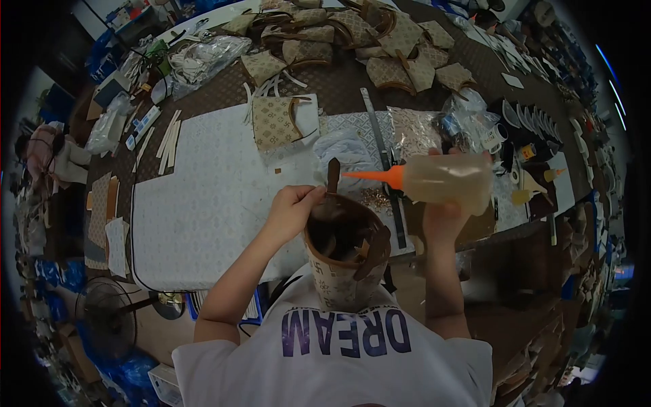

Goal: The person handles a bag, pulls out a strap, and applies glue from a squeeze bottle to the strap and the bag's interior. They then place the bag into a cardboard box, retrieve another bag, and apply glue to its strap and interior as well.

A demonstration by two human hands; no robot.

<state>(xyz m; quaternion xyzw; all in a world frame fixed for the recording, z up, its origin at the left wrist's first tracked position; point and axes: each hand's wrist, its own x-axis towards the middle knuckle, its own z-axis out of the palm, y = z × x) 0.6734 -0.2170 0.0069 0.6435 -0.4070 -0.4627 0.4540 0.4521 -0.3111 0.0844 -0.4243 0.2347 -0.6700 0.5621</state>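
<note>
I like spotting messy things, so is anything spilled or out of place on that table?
Maybe two things. A small brown scrap lies alone on the pale table cover, and little coppery bits are scattered beside the long ruler; I can't tell whether they spilled. I see no drip from the squeeze bottle.

On my feed the head camera sits close above the white shirt [332, 370], facing forward and down; through its wide, round-edged view I get the left hand [289, 209] and right hand [445, 218] near, the table [339, 98] beyond
</note>
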